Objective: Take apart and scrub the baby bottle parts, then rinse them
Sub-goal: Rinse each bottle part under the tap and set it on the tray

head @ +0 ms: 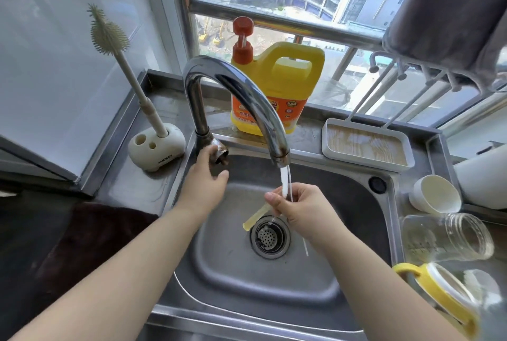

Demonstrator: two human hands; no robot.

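A pale yellow, translucent straw is held slantwise over the sink, just above the drain strainer. Its lower end points down and left; its upper end is hidden inside the right hand. The straw is pinched between the thumb and curled fingers of that hand, and a thin stream of water from the tap is seen falling onto the hand and the top of the straw. Whether the water passes through the straw cannot be made out.

The left hand is raised to the tap handle at the base of the tap. Its thumb is laid against the handle and the fingers are loosely extended below it; a firm grip cannot be confirmed.

On the desk to the right, a clear bottle is laid on its side, mouth toward the right. Below it a yellow handled collar with a clear dome is cut off by the frame edge and blurred. A white cup is tipped on its side just behind the bottle.

A white bottle brush is stood upright in a holder on the left ledge. A yellow detergent jug is partly hidden behind the tap. A white tray is set behind the sink.
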